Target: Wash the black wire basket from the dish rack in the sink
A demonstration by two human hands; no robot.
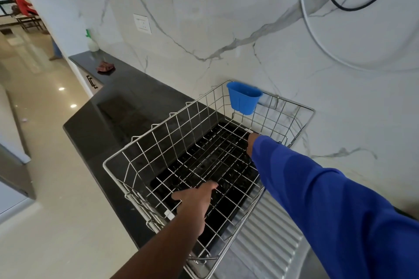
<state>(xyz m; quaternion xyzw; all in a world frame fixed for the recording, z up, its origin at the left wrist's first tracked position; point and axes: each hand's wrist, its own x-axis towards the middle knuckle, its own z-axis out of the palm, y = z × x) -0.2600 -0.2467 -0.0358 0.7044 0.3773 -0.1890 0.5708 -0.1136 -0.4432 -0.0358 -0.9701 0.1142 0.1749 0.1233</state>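
Here, black wire basket point(233, 179) flat inside chrome dish rack point(158, 149), frame centre, seemingly running lower left to upper right; left hand point(197, 199) nearer, straight fingers spread on near edge; right hand point(250, 140) at far edge, grip hidden behind blue sleeve point(317, 188).

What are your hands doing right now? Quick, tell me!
Left hand: open, fingers stretched out inside the wire dish rack.
Right hand: cannot tell, mostly hidden past the blue sleeve.
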